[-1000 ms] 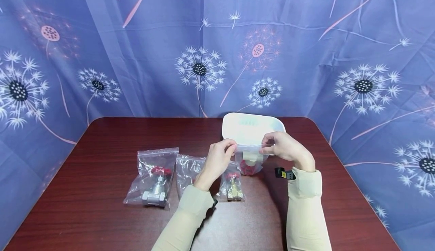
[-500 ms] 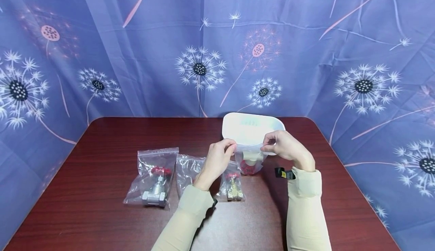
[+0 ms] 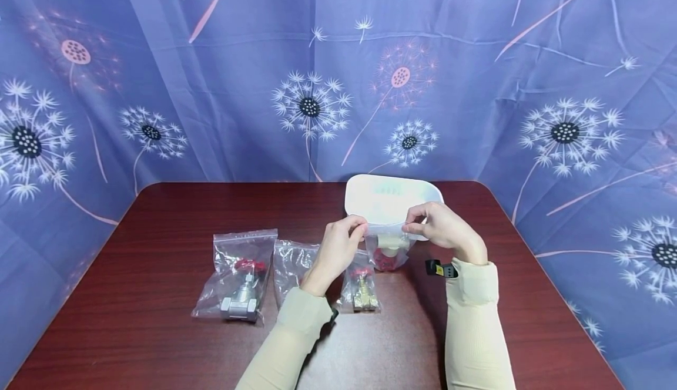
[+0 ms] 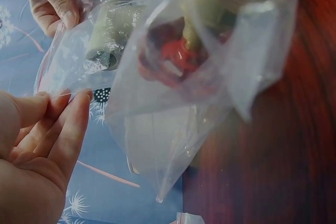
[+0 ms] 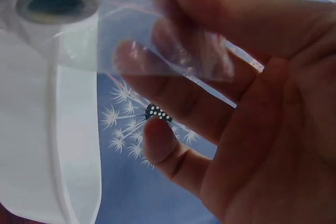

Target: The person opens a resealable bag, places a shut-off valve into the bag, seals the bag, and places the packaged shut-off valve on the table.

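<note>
My left hand [image 3: 335, 252] pinches the left end of the top edge of a clear zip bag [image 3: 385, 231] between thumb and fingers. Along the same edge, further right, my right hand [image 3: 448, 225] pinches the film with thumb and forefinger. Inside hangs a valve [image 3: 389, 242] with a pale body uppermost and a red handwheel [image 4: 176, 59] below, as the left wrist view shows. One round pipe opening [image 5: 56, 6] of the valve appears in the right wrist view. The bag is held upright in front of a white plastic bin [image 3: 388, 199], overlapping its near rim.
Left on the dark red table [image 3: 158, 261] lies a bagged silver valve [image 3: 241, 303] with a red handwheel. Another clear bag [image 3: 292, 258] is partly hidden by my left arm. A smaller bagged brass valve [image 3: 365, 299] lies beside it. A blue dandelion-print cloth [image 3: 238, 114] hangs behind.
My right fingertips have shifted slightly left and up along the bag's top edge. The left hand keeps its pinch in place, and the bagged valve has barely moved.
</note>
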`<state>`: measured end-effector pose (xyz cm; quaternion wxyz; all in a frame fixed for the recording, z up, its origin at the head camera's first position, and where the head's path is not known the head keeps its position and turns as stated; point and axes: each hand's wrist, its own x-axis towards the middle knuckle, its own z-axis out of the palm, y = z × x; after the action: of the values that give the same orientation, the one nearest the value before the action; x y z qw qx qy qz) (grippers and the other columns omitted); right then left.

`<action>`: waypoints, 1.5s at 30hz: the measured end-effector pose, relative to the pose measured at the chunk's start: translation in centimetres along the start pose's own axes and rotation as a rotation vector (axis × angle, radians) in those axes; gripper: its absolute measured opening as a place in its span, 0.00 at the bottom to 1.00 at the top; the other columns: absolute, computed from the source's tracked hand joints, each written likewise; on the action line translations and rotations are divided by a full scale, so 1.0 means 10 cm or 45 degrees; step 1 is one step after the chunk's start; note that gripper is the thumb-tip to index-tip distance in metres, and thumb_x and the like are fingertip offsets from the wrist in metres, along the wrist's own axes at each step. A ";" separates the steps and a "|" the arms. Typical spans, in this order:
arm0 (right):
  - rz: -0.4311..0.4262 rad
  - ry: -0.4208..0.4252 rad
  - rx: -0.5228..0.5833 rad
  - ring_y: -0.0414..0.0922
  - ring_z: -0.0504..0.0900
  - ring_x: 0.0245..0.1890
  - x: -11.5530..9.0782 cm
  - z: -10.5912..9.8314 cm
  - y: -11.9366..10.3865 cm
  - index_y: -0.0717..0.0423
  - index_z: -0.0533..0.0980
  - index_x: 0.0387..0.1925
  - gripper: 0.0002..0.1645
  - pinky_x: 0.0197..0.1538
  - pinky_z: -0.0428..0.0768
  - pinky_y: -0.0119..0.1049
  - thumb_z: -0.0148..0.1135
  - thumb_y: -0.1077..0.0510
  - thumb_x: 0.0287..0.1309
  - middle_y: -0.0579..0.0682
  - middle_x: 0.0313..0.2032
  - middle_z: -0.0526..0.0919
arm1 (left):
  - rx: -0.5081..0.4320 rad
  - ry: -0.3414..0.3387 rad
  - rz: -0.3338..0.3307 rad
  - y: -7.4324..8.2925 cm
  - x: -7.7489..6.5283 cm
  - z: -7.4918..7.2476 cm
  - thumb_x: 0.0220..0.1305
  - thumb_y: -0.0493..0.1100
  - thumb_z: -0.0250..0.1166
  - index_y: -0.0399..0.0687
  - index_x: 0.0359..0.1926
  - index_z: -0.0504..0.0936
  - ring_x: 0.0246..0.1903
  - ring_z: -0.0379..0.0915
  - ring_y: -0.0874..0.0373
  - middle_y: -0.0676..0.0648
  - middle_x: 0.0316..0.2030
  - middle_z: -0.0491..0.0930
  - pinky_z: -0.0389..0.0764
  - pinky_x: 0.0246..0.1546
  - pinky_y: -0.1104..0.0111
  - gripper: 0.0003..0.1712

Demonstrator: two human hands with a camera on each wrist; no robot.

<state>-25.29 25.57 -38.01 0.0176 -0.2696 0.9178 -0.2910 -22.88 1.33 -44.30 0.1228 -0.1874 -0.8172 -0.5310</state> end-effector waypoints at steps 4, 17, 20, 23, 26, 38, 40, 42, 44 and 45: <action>0.034 -0.013 0.037 0.40 0.69 0.24 -0.01 0.00 0.02 0.51 0.80 0.21 0.11 0.30 0.69 0.32 0.70 0.60 0.57 0.38 0.18 0.74 | 0.007 -0.001 0.004 0.00 0.00 0.00 0.70 0.39 0.61 0.45 0.37 0.84 0.28 0.81 0.64 0.53 0.27 0.83 0.80 0.32 0.74 0.06; 0.016 0.003 -0.010 0.37 0.64 0.20 -0.03 -0.01 0.04 0.51 0.77 0.17 0.15 0.25 0.65 0.31 0.69 0.62 0.57 0.35 0.14 0.65 | 0.019 0.018 0.001 -0.01 0.01 0.01 0.70 0.39 0.61 0.46 0.36 0.84 0.28 0.81 0.65 0.52 0.27 0.83 0.80 0.32 0.75 0.06; 0.073 -0.013 -0.024 0.37 0.66 0.21 -0.03 -0.03 0.05 0.50 0.79 0.19 0.12 0.27 0.67 0.32 0.69 0.60 0.57 0.36 0.15 0.70 | 0.017 0.017 -0.004 -0.01 0.01 0.01 0.70 0.39 0.61 0.46 0.36 0.84 0.28 0.81 0.65 0.53 0.28 0.83 0.80 0.32 0.74 0.06; 0.126 -0.022 -0.041 0.38 0.69 0.23 -0.04 -0.06 0.07 0.49 0.81 0.22 0.09 0.29 0.69 0.32 0.70 0.58 0.56 0.37 0.17 0.74 | 0.016 0.016 -0.003 -0.01 0.02 0.01 0.70 0.39 0.61 0.46 0.36 0.84 0.28 0.81 0.65 0.53 0.27 0.83 0.80 0.32 0.74 0.06; 0.125 -0.010 -0.046 0.38 0.69 0.22 -0.07 -0.07 0.09 0.50 0.80 0.22 0.09 0.29 0.70 0.32 0.70 0.58 0.56 0.38 0.18 0.74 | 0.016 0.014 0.001 -0.01 0.02 0.01 0.70 0.39 0.61 0.46 0.36 0.84 0.29 0.81 0.65 0.52 0.27 0.83 0.80 0.33 0.74 0.06; 0.130 -0.027 0.058 0.43 0.77 0.23 -0.08 -0.07 0.10 0.54 0.79 0.23 0.09 0.30 0.74 0.33 0.68 0.62 0.57 0.45 0.18 0.80 | 0.022 0.011 0.003 -0.02 0.01 -0.01 0.70 0.39 0.61 0.46 0.35 0.83 0.29 0.82 0.63 0.53 0.28 0.83 0.80 0.32 0.74 0.06; 0.158 -0.034 0.067 0.47 0.79 0.25 -0.10 -0.09 0.11 0.54 0.80 0.24 0.07 0.32 0.75 0.33 0.68 0.62 0.58 0.46 0.20 0.81 | 0.025 0.012 0.004 -0.02 0.01 0.00 0.70 0.39 0.61 0.46 0.35 0.83 0.29 0.81 0.64 0.53 0.28 0.83 0.80 0.32 0.74 0.06; 0.146 -0.033 0.060 0.50 0.80 0.25 -0.11 -0.10 0.13 0.54 0.80 0.25 0.07 0.32 0.74 0.33 0.67 0.63 0.58 0.47 0.21 0.82 | 0.021 0.011 0.005 -0.03 0.01 0.00 0.70 0.39 0.61 0.46 0.36 0.83 0.29 0.81 0.63 0.53 0.27 0.83 0.80 0.32 0.74 0.06; 0.116 -0.032 0.061 0.53 0.80 0.26 -0.12 -0.10 0.14 0.54 0.79 0.24 0.09 0.32 0.74 0.33 0.66 0.64 0.59 0.48 0.21 0.82 | 0.007 0.012 -0.002 -0.03 0.01 0.00 0.70 0.39 0.61 0.46 0.36 0.83 0.29 0.82 0.61 0.52 0.28 0.83 0.80 0.32 0.74 0.06; 0.102 -0.032 0.061 0.52 0.80 0.26 -0.12 -0.10 0.14 0.54 0.79 0.23 0.09 0.32 0.74 0.33 0.66 0.64 0.59 0.48 0.20 0.81 | -0.001 0.013 -0.003 -0.03 0.01 0.00 0.70 0.39 0.61 0.46 0.36 0.83 0.30 0.83 0.59 0.52 0.28 0.83 0.80 0.32 0.74 0.06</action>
<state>-25.11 27.66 -38.08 0.0470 -0.2359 0.9203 -0.3084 -23.14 1.22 -44.50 0.1262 -0.1839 -0.8166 -0.5323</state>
